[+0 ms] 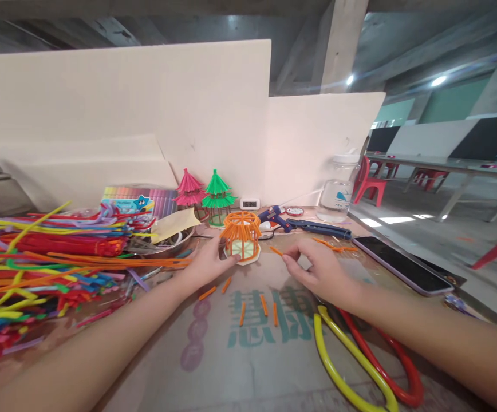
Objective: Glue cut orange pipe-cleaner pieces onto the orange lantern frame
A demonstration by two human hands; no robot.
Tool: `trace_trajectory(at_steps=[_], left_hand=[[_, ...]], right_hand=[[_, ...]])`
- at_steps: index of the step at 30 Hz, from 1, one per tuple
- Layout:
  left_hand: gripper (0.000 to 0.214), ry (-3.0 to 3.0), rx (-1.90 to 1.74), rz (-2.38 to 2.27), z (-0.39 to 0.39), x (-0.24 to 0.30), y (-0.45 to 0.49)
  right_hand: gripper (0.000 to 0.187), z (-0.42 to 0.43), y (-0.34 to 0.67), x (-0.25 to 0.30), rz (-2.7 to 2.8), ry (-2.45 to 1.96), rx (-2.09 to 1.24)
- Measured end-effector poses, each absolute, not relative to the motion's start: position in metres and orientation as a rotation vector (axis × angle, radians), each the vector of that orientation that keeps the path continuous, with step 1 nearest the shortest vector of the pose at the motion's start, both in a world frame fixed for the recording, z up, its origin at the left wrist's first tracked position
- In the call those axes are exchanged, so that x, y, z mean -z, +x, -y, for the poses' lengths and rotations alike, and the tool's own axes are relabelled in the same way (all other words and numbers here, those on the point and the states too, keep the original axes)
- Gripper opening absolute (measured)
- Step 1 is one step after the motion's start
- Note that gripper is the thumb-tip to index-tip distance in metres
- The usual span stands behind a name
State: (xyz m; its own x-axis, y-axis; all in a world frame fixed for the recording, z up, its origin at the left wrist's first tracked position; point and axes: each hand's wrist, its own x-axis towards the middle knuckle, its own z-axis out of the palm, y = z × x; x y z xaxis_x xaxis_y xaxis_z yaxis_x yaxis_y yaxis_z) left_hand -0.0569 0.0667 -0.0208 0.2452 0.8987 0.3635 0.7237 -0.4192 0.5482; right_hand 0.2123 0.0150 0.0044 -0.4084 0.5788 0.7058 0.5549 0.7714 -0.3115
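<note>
My left hand (209, 261) grips the pale base of a small orange pavilion model (240, 228) made of pipe cleaners, thumb at its front edge. To the right, my right hand (311, 264) pinches a short orange pipe cleaner piece (276, 250) between thumb and fingers, a little apart from the model. Several cut orange pieces (264, 305) lie on the printed sheet in front of it. Scissors with yellow and red handles (351, 357) lie partly under my right forearm. Behind the model stand a green pavilion (218, 197) and a pink pavilion (189, 191).
Bundles of coloured pipe cleaners (51, 257) cover the left side. A blue glue gun (276, 216), a small clock (249, 203) and a clear jar (336, 189) stand at the back. A phone (401, 264) lies at the right edge. White boards (214, 114) wall the back.
</note>
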Motion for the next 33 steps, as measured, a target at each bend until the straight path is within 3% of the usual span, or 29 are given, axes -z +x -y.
trace_trajectory(at_steps=[10, 33], left_hand=[[0.062, 2.33, -1.034, -1.256, -0.072, 0.022, -0.056], [0.061, 2.504, -1.013, -1.305, -0.064, 0.014, -0.051]], right_hand=[[0.013, -0.044, 0.191, -0.002, 2.034, -0.765, 0.189], [0.018, -0.043, 0.192, -0.006, 2.169, -0.814, 0.505]])
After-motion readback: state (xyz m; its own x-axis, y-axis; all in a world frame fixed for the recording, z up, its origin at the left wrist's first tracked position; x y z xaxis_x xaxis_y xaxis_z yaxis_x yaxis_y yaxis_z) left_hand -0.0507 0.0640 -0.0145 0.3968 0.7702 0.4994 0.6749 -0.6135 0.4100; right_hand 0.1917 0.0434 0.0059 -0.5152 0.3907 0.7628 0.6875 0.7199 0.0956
